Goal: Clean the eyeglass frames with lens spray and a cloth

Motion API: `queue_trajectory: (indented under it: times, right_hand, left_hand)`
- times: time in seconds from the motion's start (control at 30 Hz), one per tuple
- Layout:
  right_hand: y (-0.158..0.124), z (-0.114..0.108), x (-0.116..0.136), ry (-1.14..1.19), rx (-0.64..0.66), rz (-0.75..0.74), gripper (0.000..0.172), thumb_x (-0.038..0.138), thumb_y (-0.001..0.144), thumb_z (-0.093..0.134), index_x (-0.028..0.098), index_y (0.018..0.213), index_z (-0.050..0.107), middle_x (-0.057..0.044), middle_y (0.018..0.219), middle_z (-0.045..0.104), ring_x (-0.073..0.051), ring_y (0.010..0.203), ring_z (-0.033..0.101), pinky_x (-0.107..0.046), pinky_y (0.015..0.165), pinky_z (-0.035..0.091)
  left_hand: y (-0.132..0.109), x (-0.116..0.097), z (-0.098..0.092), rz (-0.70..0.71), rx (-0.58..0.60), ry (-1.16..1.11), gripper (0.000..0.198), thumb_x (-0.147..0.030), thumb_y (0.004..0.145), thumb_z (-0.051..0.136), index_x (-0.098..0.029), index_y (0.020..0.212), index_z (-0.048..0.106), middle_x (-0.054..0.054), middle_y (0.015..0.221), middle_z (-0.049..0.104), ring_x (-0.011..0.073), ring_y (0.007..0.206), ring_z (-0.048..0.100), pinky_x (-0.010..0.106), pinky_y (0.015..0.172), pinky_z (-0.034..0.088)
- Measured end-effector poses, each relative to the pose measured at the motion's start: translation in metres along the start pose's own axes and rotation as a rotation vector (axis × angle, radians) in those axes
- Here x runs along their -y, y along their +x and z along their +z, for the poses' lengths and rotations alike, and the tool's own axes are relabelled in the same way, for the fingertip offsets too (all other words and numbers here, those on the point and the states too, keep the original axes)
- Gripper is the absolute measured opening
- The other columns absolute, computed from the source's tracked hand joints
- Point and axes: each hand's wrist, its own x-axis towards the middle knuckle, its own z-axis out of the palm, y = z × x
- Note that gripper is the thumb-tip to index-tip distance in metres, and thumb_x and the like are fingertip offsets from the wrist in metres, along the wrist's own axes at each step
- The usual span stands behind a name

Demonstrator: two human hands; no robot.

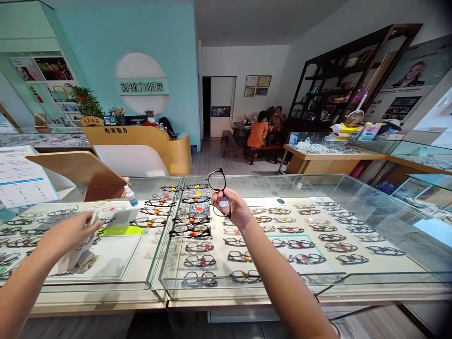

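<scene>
My right hand (235, 207) is raised above the glass counter and pinches a pair of dark-framed eyeglasses (216, 180) near the bridge. The glasses are turned on end, one lens above the fingers and the other below. On the left, my left hand (67, 235) grips a pale cloth (76, 256) with red print, which hangs down over the counter. A small white spray bottle (131, 196) stands beyond that hand. Rows of spectacle frames (190, 230) lie in the display case under my right arm.
Glass display cases (318, 181) run across the front, with raised edges. A tilted brown mirror or board (79, 172) and a printed sign (26, 176) stand at the left. A wooden reception desk (180, 153) is behind. Two people (259, 134) sit at a table farther back.
</scene>
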Motion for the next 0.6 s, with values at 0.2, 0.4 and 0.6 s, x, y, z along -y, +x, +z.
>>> queue_trajectory:
  times: [0.2, 0.4, 0.6]
  right_hand:
    - [0.001, -0.003, 0.0, -0.039, -0.004, 0.021, 0.036, 0.052, 0.078, 0.093, 0.021, 0.076, 0.076, -0.005, 0.087, 0.078, -0.017, 0.084, 0.07, -0.027, 0.079, 0.058]
    - [0.003, -0.004, 0.001, -0.156, 0.084, 0.027, 0.041, 0.057, 0.078, 0.092, 0.02, 0.077, 0.076, -0.007, 0.082, 0.078, -0.019, 0.081, 0.07, -0.031, 0.082, 0.056]
    - [0.007, -0.009, 0.002, -0.256, 0.153, 0.08, 0.044, 0.059, 0.077, 0.092, 0.017, 0.074, 0.077, -0.008, 0.078, 0.08, -0.018, 0.076, 0.07, -0.03, 0.077, 0.052]
  left_hand:
    - [-0.006, -0.054, 0.011, 0.17, -0.141, 0.04, 0.032, -0.058, 0.085, 0.07, -0.027, 0.076, 0.068, -0.004, 0.068, 0.071, 0.0188, 0.054, 0.057, 0.027, 0.051, 0.03]
    - [-0.012, -0.157, 0.048, 0.527, -0.132, -0.3, 0.022, -0.04, 0.096, 0.071, -0.024, 0.082, 0.074, 0.003, 0.081, 0.082, 0.0234, 0.076, 0.075, 0.037, 0.078, 0.054]
    - [-0.02, -0.231, 0.089, 0.741, -0.012, -0.548, 0.013, -0.031, 0.101, 0.068, -0.024, 0.098, 0.078, 0.005, 0.098, 0.087, 0.024, 0.092, 0.08, 0.04, 0.09, 0.058]
